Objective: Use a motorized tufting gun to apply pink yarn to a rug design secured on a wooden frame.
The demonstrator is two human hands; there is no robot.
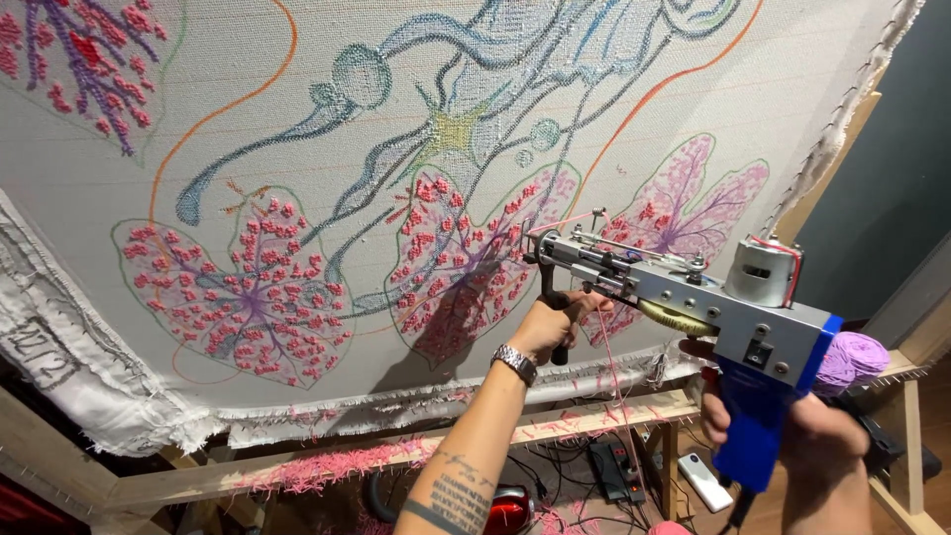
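Right now the person is tufting: both hands are steadying a blue and silver tufting gun [693,297] whose needle tip is pressing against the stretched cloth [297,149], at the edge of a pink leaf motif [466,263]. The left hand [555,322] is closed around the gun's black front grip; the right hand [807,436] is wrapped around the blue rear handle. Pink yarn [606,357] is trailing down below the gun. Judging by the unfilled outline beside the gun's tip, the next move is calling for firm, even pressure along that line. Right of the gun, a lilac yarn cone [852,359] is sitting on the wooden frame [495,436]. Far left of the gun, a dark scrawled mark [40,352] is showing on the cloth's hem.
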